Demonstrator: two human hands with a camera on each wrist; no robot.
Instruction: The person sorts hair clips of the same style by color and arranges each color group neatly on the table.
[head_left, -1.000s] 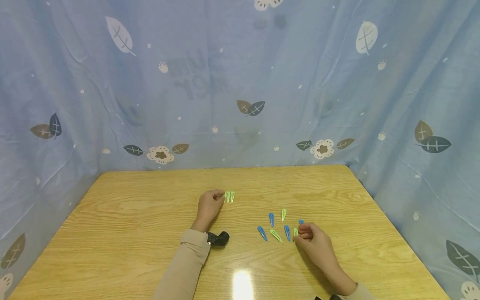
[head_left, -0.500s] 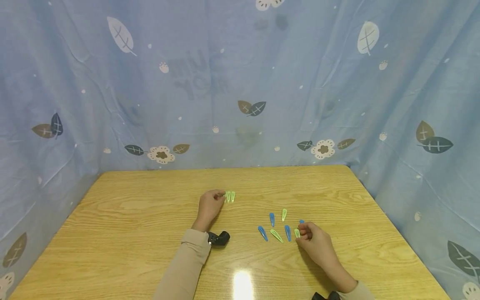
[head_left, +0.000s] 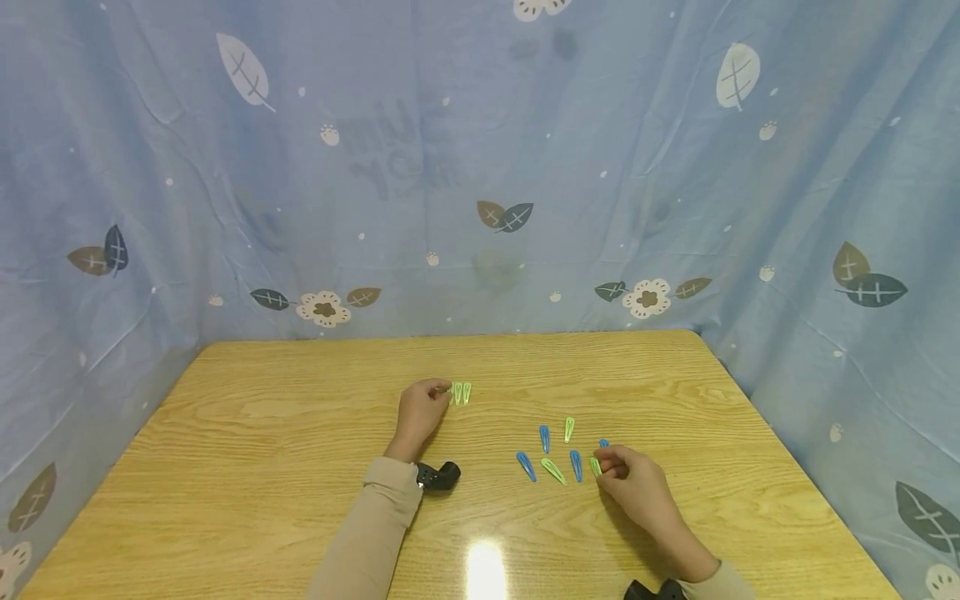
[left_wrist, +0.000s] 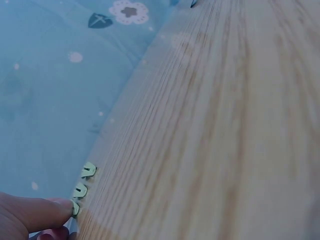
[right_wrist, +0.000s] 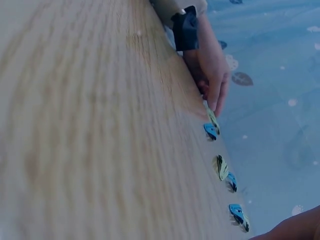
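Near the table's far middle, my left hand (head_left: 422,412) pinches the leftmost of three light green snap hair clips standing side by side in a short row. In the left wrist view, the thumb and a finger meet at this nearest green clip (left_wrist: 75,208), which they partly cover. Toward the right, my right hand (head_left: 637,487) has a green hair clip (head_left: 596,467) between thumb and fingers, its right part hidden. Just behind those fingers a blue hair clip (head_left: 603,443) shows only its top. Other loose clips lie left of this hand, including a blue clip (head_left: 575,466) and a green clip (head_left: 553,471).
More loose clips lie around them: a blue clip (head_left: 526,467), another blue clip (head_left: 544,438) and a green clip (head_left: 569,429). The wooden table (head_left: 262,467) ends at a blue patterned curtain (head_left: 420,275) behind and at both sides.
The green clip at my right hand has shifted slightly right and turned a little, and the right fingers have drawn closer together. My left hand and its row of clips stay put.
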